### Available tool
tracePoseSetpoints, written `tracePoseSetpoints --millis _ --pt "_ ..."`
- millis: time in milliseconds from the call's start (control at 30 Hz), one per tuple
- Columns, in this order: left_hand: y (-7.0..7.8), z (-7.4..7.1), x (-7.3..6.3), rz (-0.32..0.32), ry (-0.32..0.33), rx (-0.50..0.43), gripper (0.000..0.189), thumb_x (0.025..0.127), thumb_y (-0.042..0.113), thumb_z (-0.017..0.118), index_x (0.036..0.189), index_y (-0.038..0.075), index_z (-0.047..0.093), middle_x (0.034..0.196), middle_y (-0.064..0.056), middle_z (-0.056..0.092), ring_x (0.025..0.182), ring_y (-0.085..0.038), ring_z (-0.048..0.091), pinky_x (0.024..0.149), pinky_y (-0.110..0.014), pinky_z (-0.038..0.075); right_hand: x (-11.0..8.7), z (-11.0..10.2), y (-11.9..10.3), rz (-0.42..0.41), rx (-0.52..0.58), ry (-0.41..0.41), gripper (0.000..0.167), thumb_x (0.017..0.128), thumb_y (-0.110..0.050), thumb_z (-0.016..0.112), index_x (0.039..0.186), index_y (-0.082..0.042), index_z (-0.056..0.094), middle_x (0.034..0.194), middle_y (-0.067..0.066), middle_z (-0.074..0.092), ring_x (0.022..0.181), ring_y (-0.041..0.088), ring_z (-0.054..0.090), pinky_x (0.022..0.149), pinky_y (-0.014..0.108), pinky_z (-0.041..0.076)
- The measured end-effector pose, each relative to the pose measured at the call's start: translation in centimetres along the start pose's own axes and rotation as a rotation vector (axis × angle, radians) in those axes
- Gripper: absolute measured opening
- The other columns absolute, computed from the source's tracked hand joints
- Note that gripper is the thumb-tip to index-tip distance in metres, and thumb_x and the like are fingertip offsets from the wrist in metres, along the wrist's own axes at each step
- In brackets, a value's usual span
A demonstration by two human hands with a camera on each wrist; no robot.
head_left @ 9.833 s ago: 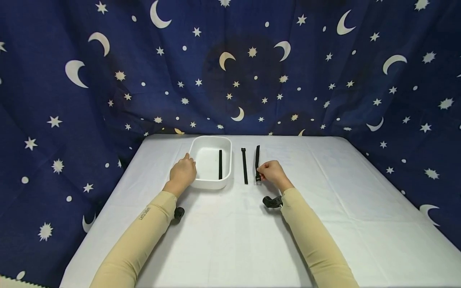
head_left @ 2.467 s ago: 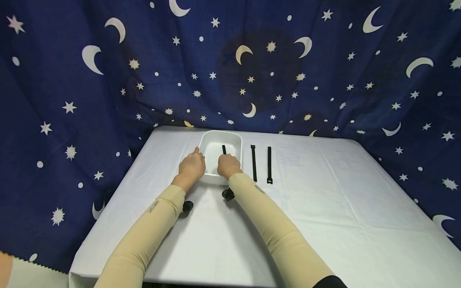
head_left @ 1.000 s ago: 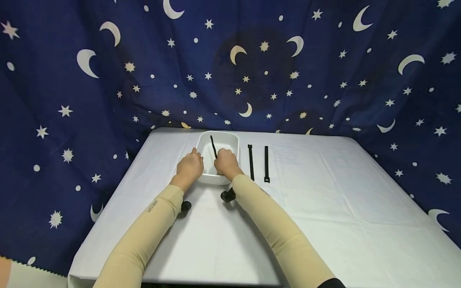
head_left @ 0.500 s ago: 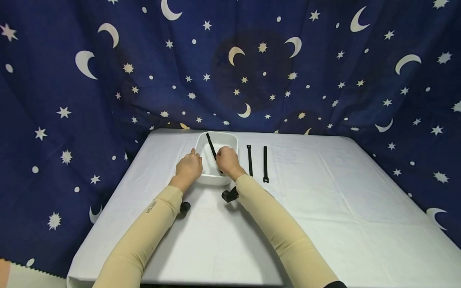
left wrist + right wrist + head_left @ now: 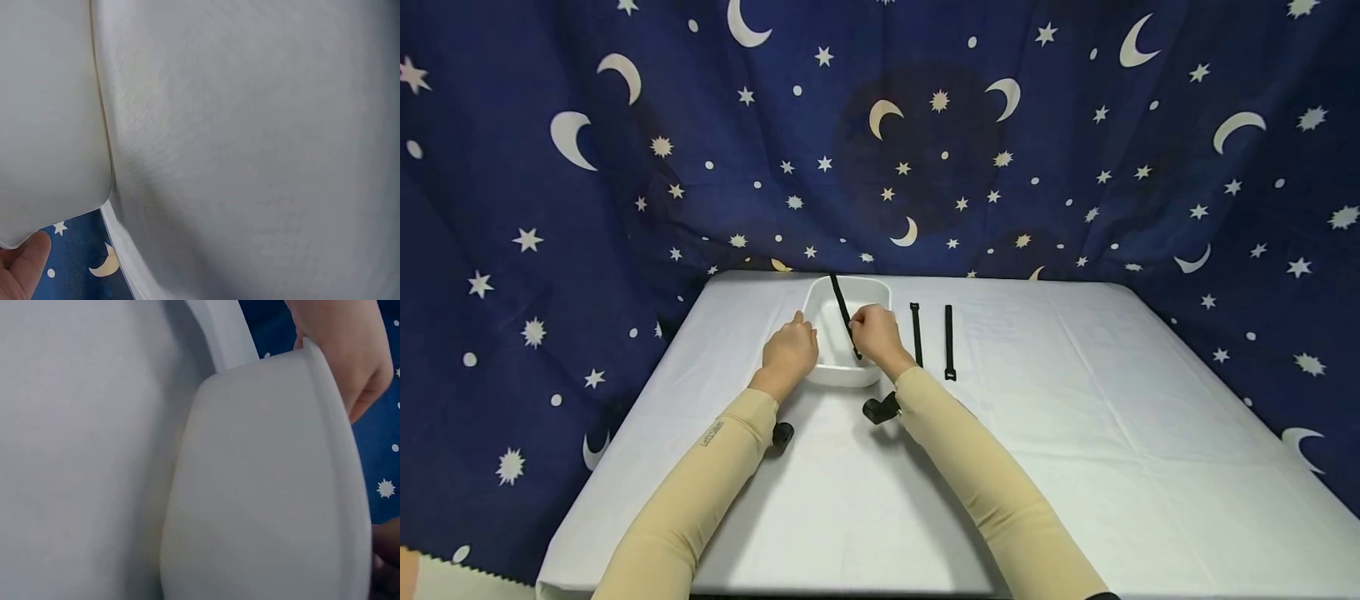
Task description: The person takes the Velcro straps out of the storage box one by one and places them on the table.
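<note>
A white rectangular plastic bin (image 5: 842,377) sits on the table. My left hand (image 5: 790,354) grips its left rim; in the left wrist view a thumb or fingertip (image 5: 30,262) shows at the bin's edge. My right hand (image 5: 874,333), over the bin's right side, pinches a black cable strap (image 5: 839,295). That strap slants up and leftward, its upper end at the far rim and its lower end below my fingers. Two similar black straps lie right of the bin: a nearer one (image 5: 916,329), partly hidden by my right wrist, and a farther one (image 5: 949,340) with its slotted head toward me.
A white cloth (image 5: 1112,467) covers the table. Behind it hangs a dark blue curtain (image 5: 880,150) with moons and stars. A black wrist camera (image 5: 880,408) hangs under my right forearm and another camera (image 5: 782,434) under my left.
Earlier my right hand held a strap on the table while another lay in the bin. It then moved into the bin and raised that strap, tilting it leftward. My left hand stays at the rim.
</note>
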State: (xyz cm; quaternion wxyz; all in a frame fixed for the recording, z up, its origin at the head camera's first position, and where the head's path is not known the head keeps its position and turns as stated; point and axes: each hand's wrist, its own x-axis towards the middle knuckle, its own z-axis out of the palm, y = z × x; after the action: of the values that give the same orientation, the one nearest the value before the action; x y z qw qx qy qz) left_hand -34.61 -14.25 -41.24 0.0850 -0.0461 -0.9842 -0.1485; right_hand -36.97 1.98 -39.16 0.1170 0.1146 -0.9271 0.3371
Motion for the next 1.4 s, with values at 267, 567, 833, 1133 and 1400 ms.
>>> tracePoseSetpoints --millis 267,567,833,1133,1400 --pt "-0.3 0.2 -0.4 -0.008 -0.008 -0.007 0.041 0.107 0.021 0.04 0.133 -0.003 0.061 0.156 -0.022 0.04 0.116 -0.044 0.065 0.085 -0.053 0.059 -0.3 -0.4 0.9 0.06 0.089 -0.03 0.018 0.097 -0.011 0.062 0.1 -0.001 0.076 0.096 0.013 0.076 0.086 0.027 0.071 0.08 0.038 0.059" --pt "-0.3 0.5 -0.6 -0.006 -0.022 -0.01 0.041 0.107 0.021 0.041 0.134 -0.003 0.06 0.156 -0.023 0.039 0.117 -0.044 0.064 0.083 -0.053 0.06 -0.9 -1.1 2.4 0.071 0.12 -0.011 0.018 0.098 -0.012 0.061 0.099 -0.001 0.076 0.091 0.013 0.075 0.076 0.022 0.068 0.07 0.031 0.057" --pt "0.0 0.5 -0.4 -0.017 -0.017 0.003 0.041 0.107 0.022 0.042 0.135 -0.002 0.06 0.156 -0.021 0.041 0.115 -0.043 0.065 0.083 -0.052 0.06 -1.1 -2.3 3.2 0.061 0.129 0.029 0.018 0.098 -0.012 0.062 0.098 -0.002 0.076 0.087 0.012 0.074 0.073 0.021 0.064 0.064 0.029 0.052" --pt "0.2 0.0 -0.3 -0.016 -0.023 0.0 0.04 0.107 0.021 0.041 0.13 -0.004 0.061 0.157 -0.022 0.039 0.112 -0.045 0.066 0.08 -0.052 0.06 -1.0 -3.6 4.7 0.114 0.145 0.068 0.018 0.097 -0.013 0.062 0.101 -0.003 0.076 0.088 0.013 0.073 0.072 0.02 0.06 0.063 0.026 0.048" --pt "0.3 -0.2 -0.1 -0.033 -0.032 -0.013 0.04 0.107 0.022 0.04 0.132 -0.002 0.06 0.158 -0.02 0.038 0.115 -0.045 0.065 0.08 -0.053 0.06 -1.1 -4.9 6.6 0.171 0.171 0.087 0.02 0.098 -0.014 0.061 0.105 -0.002 0.075 0.094 0.014 0.072 0.076 0.02 0.061 0.065 0.027 0.049"
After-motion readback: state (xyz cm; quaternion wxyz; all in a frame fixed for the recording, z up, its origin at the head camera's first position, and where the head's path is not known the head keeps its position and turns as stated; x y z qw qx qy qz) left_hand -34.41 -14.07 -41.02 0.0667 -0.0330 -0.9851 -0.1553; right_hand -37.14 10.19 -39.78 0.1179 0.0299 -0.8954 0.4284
